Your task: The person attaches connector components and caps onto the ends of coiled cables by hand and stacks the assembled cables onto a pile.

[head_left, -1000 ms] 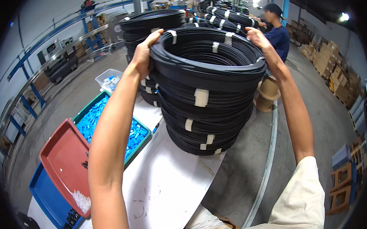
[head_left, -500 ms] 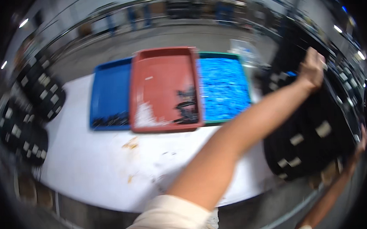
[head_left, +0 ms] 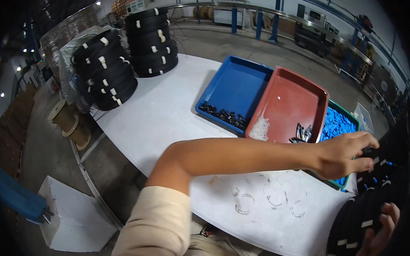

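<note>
My left hand (head_left: pixel 345 155) reaches across to the right, over the green tray (head_left: pixel 356 117) of small blue pieces (head_left: pixel 336 123). Its thumb and fingers are apart, with nothing seen between them, beside black coils (head_left: pixel 383 154) bound with pale tape. At the lower right, my right hand (head_left: pixel 381 230) has its fingers apart and slightly bent, close to a nearer stack of black coils (head_left: pixel 351 229); whether it touches them I cannot tell. A red tray (head_left: pixel 297 94) holds white bits (head_left: pixel 260 128) and black pieces (head_left: pixel 301 134), partly behind my left forearm.
A blue tray (head_left: pixel 239 83) with small black parts (head_left: pixel 225 115) sits left of the red one on the white table (head_left: pixel 167 111). Two stacks of taped black coils, one nearer (head_left: pixel 104 70) and one farther (head_left: pixel 151 43), stand at the table's far left. Wooden spools (head_left: pixel 70 122) rest on the floor.
The view has turned leftward, so the trays appear tilted and farther right. My left hand has come off the black coils at the right and is now over the green tray's edge.
</note>
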Demonstrator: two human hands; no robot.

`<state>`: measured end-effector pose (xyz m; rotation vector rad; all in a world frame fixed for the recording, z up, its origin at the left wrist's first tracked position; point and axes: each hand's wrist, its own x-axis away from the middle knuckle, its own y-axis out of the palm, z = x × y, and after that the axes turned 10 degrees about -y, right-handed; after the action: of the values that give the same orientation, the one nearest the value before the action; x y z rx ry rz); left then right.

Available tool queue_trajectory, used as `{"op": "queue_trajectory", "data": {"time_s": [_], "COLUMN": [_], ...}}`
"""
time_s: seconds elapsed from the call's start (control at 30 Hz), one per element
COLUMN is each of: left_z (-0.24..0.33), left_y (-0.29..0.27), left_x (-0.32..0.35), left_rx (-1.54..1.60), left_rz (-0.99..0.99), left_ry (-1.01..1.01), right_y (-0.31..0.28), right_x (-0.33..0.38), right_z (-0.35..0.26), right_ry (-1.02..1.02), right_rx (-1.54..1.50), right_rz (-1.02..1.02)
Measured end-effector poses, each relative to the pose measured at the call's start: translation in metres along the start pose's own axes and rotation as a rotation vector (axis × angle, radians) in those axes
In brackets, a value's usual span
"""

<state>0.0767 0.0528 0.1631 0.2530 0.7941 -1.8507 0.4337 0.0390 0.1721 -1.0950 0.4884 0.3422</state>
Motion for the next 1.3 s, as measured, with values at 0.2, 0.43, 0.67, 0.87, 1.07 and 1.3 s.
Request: {"op": "queue_trajectory", "data": {"time_s": [0.2,0.43,0.67,0.87,1.07,1.3], "left_z": [0.035,0.013,-0.006,0.019,0.031,0.002], "left_y": [-0.116,-0.208,-0.357,-0.526,-0.7,-0.793], "left_x": [0.139,0.234,0.281,0.3,0.312,0.319], "left_rx": [-0.456,-0.53,-0.795,-0.465,-0.252,-0.331], "left_rz": [0.083,0.632,1.106,1.484,1.793,1.902], "left_ry": [-0.078,-0.412,-0.523,-0.605,-0.532,-1.015], "right_y": [0.084,0.232,0.342,0.392,0.466,0.492], "right_x": [-0.17,-0.296,-0.507,-0.694,-0.875,-0.991], "right_z": [-0.053,-0.06,-0.076,-0.075,-0.056,-0.069], "right_ry": [0.326,0.469,0.621,0.742,0.868,1.113], "right_rx": [-0.735,-1.453,-2.111,-2.105,-1.885,-1.701], "right_rz": [-0.018,-0.22,-0.273,-0.224,-0.045,0.064]}}
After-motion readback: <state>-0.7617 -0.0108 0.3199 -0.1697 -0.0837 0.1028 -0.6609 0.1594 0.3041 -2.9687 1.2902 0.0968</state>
